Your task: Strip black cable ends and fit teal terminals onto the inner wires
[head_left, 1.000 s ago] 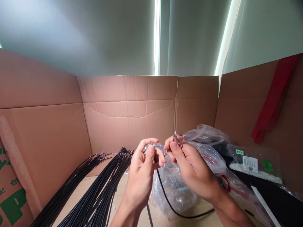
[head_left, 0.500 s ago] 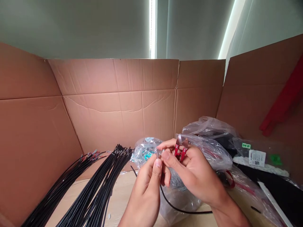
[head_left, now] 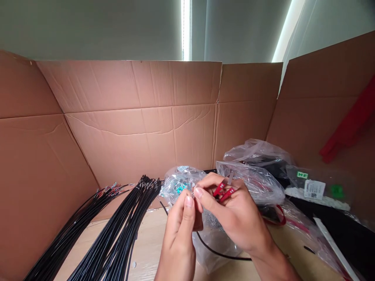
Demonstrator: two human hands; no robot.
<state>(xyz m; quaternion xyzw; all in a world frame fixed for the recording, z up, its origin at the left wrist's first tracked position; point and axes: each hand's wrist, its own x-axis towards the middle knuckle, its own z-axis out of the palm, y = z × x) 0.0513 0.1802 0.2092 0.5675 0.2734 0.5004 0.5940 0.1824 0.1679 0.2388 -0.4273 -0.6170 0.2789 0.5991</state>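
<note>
Seen from the head, both forearms were raised over the wooden table (head_left: 149,249), the hands close together. The left hand (head_left: 178,230) stood upright, thumb and forefinger pinched together on a small metal piece (head_left: 191,189), while the right hand (head_left: 234,212) curled its fingers around a small red-handled tool (head_left: 224,192), just beside a clear plastic bag (head_left: 181,181), with bundled black wires (head_left: 129,222) to the left.
</note>
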